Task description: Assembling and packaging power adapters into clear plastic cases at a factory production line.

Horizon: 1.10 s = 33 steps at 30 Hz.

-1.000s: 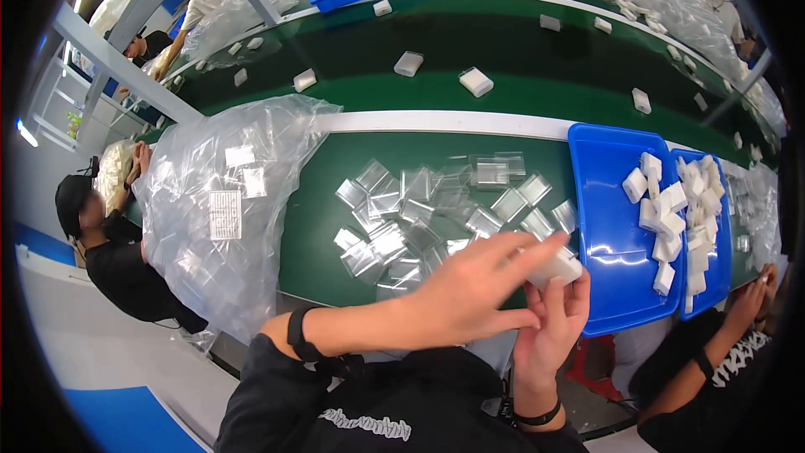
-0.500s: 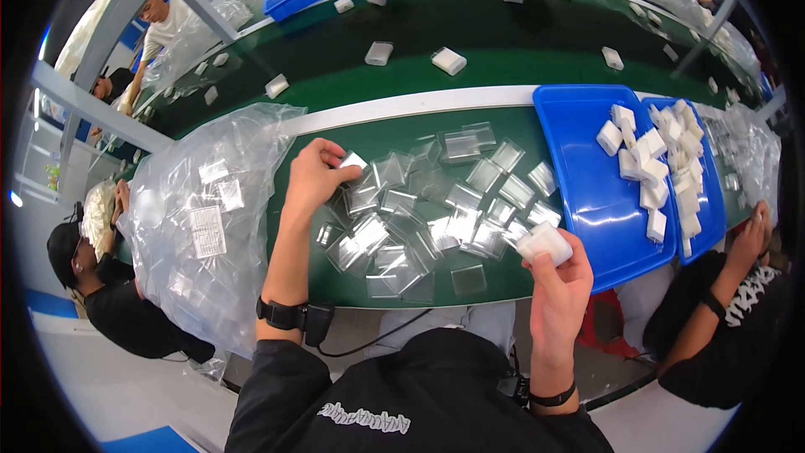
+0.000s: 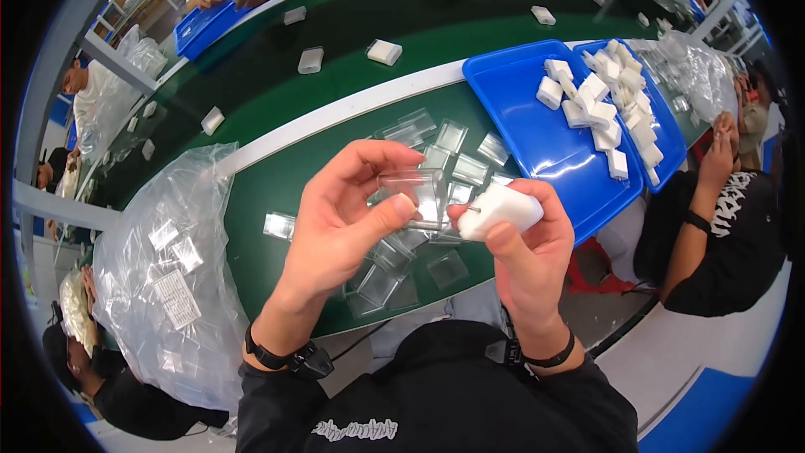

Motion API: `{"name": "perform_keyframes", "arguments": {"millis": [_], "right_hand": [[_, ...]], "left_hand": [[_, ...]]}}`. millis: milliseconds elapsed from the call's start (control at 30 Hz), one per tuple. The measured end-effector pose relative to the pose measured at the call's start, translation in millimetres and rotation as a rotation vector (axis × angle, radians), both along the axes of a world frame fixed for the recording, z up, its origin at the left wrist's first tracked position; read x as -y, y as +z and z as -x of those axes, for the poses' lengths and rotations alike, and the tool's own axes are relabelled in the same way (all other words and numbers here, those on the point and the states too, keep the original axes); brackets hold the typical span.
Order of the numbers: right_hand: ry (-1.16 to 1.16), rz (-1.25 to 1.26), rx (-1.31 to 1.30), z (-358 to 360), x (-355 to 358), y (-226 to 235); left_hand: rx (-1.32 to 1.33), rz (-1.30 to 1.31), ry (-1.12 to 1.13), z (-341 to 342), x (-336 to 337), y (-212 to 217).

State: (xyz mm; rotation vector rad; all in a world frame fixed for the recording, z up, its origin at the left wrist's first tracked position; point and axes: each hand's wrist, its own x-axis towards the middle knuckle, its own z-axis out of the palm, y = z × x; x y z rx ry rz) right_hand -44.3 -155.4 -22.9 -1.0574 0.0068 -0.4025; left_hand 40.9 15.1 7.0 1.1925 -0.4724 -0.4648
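Note:
My left hand (image 3: 340, 222) pinches a clear plastic sleeve (image 3: 429, 200) between thumb and fingers, in front of my chest. A white plug adapter (image 3: 506, 213) is gripped in my right hand (image 3: 541, 256), its metal pin pointing left toward the sleeve. The two pieces are close together but apart. Below and behind them, more clear sleeves (image 3: 379, 283) lie scattered on the green tabletop (image 3: 251, 193), partly hidden by my hands. To the right, a blue tray (image 3: 521, 138) holds a heap of white adapters (image 3: 594, 109).
A large clear plastic bag (image 3: 172, 218) lies at the left. Beyond a white rail (image 3: 352, 106), a green conveyor belt (image 3: 260, 63) carries spaced adapters. A second blue tray (image 3: 662, 164) with adapters adjoins the first. Co-workers sit on both sides and across the belt.
My left hand has come from the sleeve pile to my right hand, bringing a clear sleeve. The adapter has turned so its pin shows. The whole view has shifted and tilted.

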Motion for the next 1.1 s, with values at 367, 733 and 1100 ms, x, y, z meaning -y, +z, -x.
{"name": "perform_keyframes", "arguments": {"millis": [367,733,1100], "right_hand": [[-0.096,0.073,0.026,-0.9,-12.9,-8.5],[-0.319,0.305,0.185,-1.7,-22.9,-18.2],[-0.216,0.755,0.033,7.9,-1.3,1.2]], "left_hand": [[0.061,0.136,0.017,0.0,0.6,-6.5],[0.134,0.147,0.041,7.2,3.6,-13.7],[0.402,-0.035,0.123,12.4,5.9,-16.1]]}}
